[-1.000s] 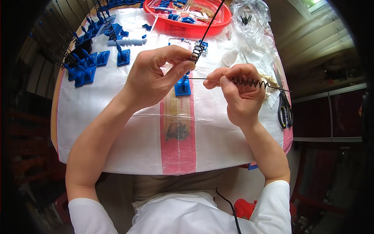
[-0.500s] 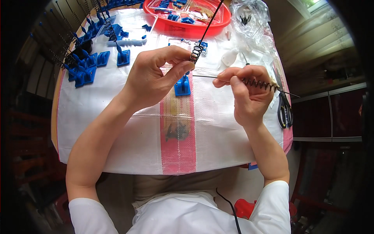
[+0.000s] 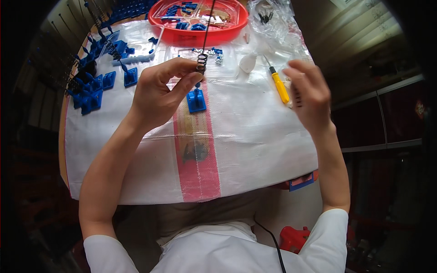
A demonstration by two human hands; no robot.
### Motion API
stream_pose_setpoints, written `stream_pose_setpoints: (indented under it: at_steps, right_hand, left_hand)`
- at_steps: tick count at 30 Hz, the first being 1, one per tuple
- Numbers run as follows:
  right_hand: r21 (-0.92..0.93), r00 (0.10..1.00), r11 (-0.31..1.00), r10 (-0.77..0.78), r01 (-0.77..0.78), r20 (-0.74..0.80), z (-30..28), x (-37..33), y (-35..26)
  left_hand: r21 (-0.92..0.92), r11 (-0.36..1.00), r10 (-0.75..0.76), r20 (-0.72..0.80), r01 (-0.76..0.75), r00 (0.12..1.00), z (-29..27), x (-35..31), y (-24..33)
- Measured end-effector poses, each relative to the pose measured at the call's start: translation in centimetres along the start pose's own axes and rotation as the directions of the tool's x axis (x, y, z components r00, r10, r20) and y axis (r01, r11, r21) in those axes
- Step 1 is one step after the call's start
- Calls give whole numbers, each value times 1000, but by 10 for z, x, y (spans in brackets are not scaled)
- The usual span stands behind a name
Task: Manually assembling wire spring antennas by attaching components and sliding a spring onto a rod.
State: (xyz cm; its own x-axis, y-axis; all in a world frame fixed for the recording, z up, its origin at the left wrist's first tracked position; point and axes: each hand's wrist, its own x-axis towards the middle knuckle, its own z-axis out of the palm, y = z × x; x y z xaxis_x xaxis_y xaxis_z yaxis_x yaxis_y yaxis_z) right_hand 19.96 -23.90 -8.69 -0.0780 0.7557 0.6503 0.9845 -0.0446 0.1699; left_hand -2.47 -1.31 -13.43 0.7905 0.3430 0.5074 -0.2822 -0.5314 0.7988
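Observation:
My left hand (image 3: pixel 166 93) pinches a black coil spring (image 3: pixel 201 63) between thumb and fingertips. A thin black rod (image 3: pixel 207 34) rises from the coil, and a blue square base (image 3: pixel 196 100) hangs or stands just below it; whether it touches the table I cannot tell. My right hand (image 3: pixel 312 93) is raised at the right, its fingers curled and smeared by motion. Coils of a second black spring (image 3: pixel 298 98) show against its palm. Beside that hand lies a yellow-handled screwdriver (image 3: pixel 279 85), its tip pointing away from me.
Several blue bases with springs and rods (image 3: pixel 93 86) crowd the left side near a clear tray (image 3: pixel 145 58). A red basin (image 3: pixel 200 37) with blue parts stands at the back. Small parts (image 3: pixel 218 57), a white bulb-shaped piece (image 3: pixel 247 63) and crumpled clear plastic (image 3: pixel 277 25) lie beyond my hands.
My right hand has moved away from the left one and turned, uncovering the yellow screwdriver. The straight wire it held near the base no longer shows. My left hand keeps its pinch; the view has shifted.

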Motion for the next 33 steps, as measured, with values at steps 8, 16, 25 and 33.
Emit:
stream_pose_setpoints:
  at_steps: [8,16,25,33]
  right_hand:
    - [-49,935,982,-159,184,316,44,-23,8]
    - [-25,933,974,-207,224,295,43,-14,9]
    - [700,883,539,310,-469,352,31,58,-54]
    - [720,829,415,224,-557,512,54,69,-68]
  left_hand:
    - [-6,1000,-6,22,7,1000,0,0,-5]
    - [8,1000,0,49,0,999,-3,-1,-7]
    - [-46,999,-4,4,4,1000,0,-1,-9]
    - [-59,994,94,-41,-96,995,3,6,-5]
